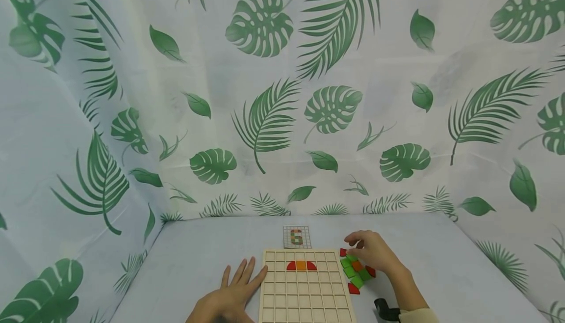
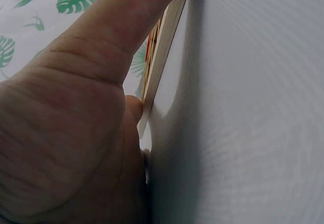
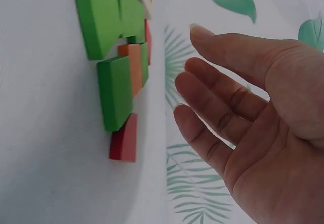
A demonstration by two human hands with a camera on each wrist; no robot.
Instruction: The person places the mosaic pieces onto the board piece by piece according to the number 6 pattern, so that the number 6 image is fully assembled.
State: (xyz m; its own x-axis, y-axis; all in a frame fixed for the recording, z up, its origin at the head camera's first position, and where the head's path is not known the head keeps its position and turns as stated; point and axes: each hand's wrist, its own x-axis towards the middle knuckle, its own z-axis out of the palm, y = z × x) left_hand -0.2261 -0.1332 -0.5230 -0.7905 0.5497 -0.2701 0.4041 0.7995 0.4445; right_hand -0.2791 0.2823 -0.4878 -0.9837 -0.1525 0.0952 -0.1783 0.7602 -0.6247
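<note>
The head view's bottom edge cuts off the wooden grid board [image 1: 301, 289] partway.

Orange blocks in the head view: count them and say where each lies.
2: one orange block on the grid board, between two red pieces; another orange block among the green blocks to the board's right, near the right hand. That hand may hide more.
</note>
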